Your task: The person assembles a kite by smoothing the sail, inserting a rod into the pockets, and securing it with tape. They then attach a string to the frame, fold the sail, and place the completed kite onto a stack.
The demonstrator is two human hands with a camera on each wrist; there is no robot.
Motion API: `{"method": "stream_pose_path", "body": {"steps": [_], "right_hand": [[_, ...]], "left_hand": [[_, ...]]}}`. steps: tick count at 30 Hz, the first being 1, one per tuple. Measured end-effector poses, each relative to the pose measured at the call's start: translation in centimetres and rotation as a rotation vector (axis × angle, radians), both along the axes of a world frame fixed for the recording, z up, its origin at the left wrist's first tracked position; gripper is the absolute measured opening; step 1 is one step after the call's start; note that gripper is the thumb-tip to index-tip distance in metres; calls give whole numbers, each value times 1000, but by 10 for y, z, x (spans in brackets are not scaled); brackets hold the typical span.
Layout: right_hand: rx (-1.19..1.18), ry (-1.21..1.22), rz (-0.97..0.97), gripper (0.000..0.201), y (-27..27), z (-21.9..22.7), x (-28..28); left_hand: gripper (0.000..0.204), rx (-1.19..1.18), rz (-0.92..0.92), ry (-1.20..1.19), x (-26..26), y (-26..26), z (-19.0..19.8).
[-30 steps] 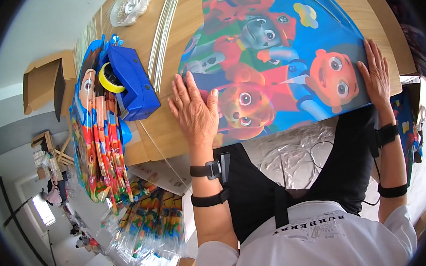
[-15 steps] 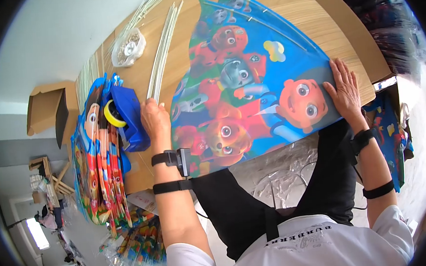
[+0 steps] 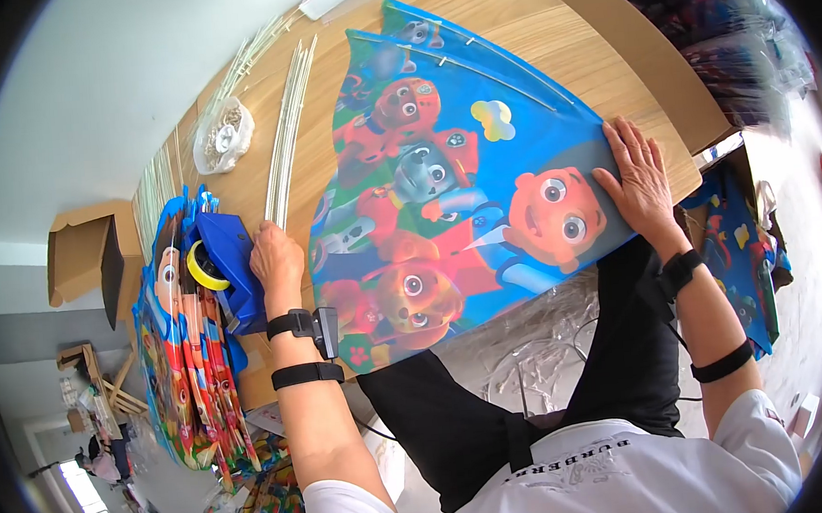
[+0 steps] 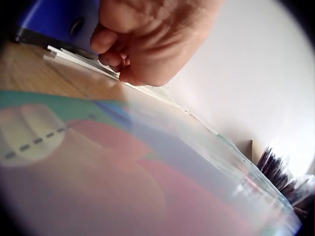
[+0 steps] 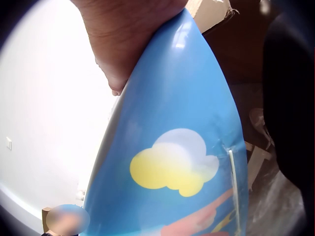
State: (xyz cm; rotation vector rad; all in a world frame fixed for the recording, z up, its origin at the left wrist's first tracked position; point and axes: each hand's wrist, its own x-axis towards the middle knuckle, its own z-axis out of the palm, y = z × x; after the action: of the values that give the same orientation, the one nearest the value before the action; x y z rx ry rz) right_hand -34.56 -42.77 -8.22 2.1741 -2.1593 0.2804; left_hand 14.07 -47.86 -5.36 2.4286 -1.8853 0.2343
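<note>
A blue printed sheet (image 3: 483, 194) with cartoon figures lies on the wooden table, its near edge over the person's lap. The left hand (image 3: 278, 258) has its fingers curled at the near end of a bundle of thin white sticks (image 3: 288, 136), left of the sheet. In the left wrist view the curled fingers of that hand (image 4: 147, 39) pinch at the white sticks (image 4: 74, 58). The right hand (image 3: 636, 179) rests flat with straight fingers on the sheet's right edge. In the right wrist view that hand (image 5: 128, 39) lies against the sheet (image 5: 162, 108).
A blue tape dispenser (image 3: 231, 269) stands left of the left hand, beside a stack of folded printed pieces (image 3: 185, 358). Behind it are a clear round tub (image 3: 223, 136) of small parts and more sticks (image 3: 249, 56). A cardboard edge (image 3: 640, 59) borders the table's right side.
The left hand has left the sheet and moved left onto the sticks, its fingers now curled. The right hand stays on the sheet. The head view has shifted, and the sheet sits further left in it.
</note>
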Motion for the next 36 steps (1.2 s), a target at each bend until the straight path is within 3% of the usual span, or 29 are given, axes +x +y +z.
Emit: {"method": "stream_pose_path", "body": {"steps": [4, 6, 9, 13, 17, 23, 26, 29, 33, 36], "right_hand": [[2, -2, -7, 65, 0, -3, -1], [9, 0, -12, 66, 0, -3, -1], [6, -9, -13, 66, 1, -3, -1], [-3, -52, -17, 66, 2, -1, 0], [-55, -73, 2, 65, 3, -2, -2], [-133, -186, 28, 64, 3, -5, -9], [-440, -613, 29, 50, 8, -11, -17], [-506, -673, 43, 44, 22, -5, -16], [-355, -699, 307, 34, 36, 9, 13], [-332, -589, 396, 30, 35, 14, 34]], "left_hand": [[12, -62, -35, 3, 1, 7, -1], [12, -16, 5, 162, 1, 7, 4], [14, 25, 23, 184, 2, 2, 8], [17, 122, -45, 89, -2, -4, 10], [11, -16, -268, 24, 5, 12, -4], [3, -66, -532, -1, -42, 74, 12], [3, 8, -754, -9, -74, 106, 17], [5, 93, -802, -3, -89, 124, 10], [7, 44, -781, 67, -91, 128, 6], [8, 33, -745, 160, -93, 129, 8]]}}
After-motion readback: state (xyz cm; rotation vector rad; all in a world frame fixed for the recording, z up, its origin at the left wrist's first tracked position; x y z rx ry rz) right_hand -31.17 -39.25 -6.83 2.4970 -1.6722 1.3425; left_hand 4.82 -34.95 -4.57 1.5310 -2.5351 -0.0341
